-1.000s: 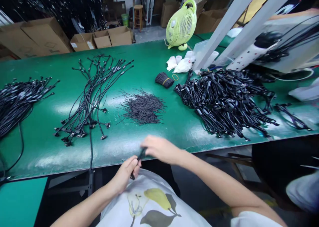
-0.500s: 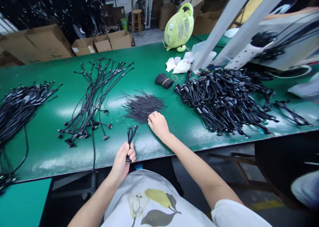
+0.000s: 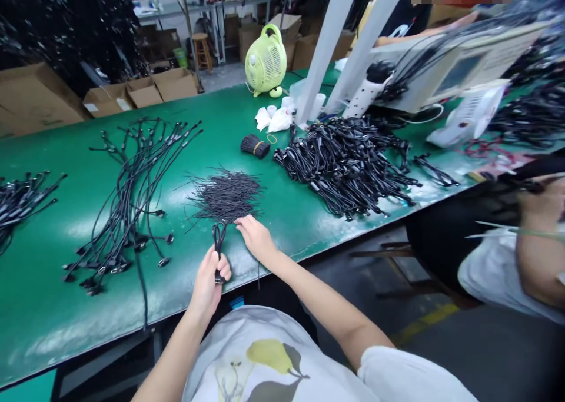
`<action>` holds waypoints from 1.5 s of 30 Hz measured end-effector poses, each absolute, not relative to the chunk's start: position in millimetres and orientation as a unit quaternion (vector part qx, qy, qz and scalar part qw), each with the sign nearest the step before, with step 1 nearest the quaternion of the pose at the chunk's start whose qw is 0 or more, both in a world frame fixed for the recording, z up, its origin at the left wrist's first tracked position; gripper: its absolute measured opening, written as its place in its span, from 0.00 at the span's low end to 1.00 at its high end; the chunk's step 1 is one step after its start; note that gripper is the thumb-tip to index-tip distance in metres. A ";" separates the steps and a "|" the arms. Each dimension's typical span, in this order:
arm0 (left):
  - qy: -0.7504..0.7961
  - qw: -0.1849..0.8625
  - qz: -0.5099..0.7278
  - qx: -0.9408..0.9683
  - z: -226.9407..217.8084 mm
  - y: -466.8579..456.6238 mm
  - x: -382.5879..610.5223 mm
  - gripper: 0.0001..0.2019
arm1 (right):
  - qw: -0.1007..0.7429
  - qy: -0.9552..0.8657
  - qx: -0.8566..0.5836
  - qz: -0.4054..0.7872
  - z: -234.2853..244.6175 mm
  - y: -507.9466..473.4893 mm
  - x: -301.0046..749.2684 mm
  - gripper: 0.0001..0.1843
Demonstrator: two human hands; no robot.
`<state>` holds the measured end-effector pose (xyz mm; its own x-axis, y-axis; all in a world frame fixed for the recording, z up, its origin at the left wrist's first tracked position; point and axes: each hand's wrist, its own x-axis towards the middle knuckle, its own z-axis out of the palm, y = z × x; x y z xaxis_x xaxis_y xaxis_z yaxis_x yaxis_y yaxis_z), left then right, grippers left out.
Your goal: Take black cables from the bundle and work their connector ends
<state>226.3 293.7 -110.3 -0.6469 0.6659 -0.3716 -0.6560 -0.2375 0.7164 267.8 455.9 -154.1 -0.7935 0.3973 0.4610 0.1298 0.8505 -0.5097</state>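
Observation:
My left hand (image 3: 205, 284) is closed around a looped black cable (image 3: 218, 240), and the loop stands up above my fist. My right hand (image 3: 256, 239) rests on the green workbench (image 3: 39, 308) with its fingertips at the near edge of a loose pile of thin black wires (image 3: 225, 196). A thin strand seems to hang below that hand, but I cannot tell if it is pinched. To the left lies a spread bundle of black connector cables (image 3: 128, 196). A large tangled heap of black cables (image 3: 344, 166) lies to the right.
A tied bundle of short black wires (image 3: 255, 146) and white wrappings (image 3: 273, 119) lie further along the bench. Behind them stand a green fan (image 3: 265, 60) and a white power strip (image 3: 368, 90). Cardboard boxes (image 3: 141, 90) stand beyond the bench. A co-worker's arm (image 3: 541, 243) is at right.
The view has swung right, shifting the bench leftward. My right hand has left the cable and come to the wire pile's near edge. My left hand has kept its hold on the cable.

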 end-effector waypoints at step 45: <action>0.625 0.459 0.618 0.129 -125.0 264.1 227.4 0.29 | 0.107 -0.924 0.351 -0.105 -78.5 408.6 297.2 0.13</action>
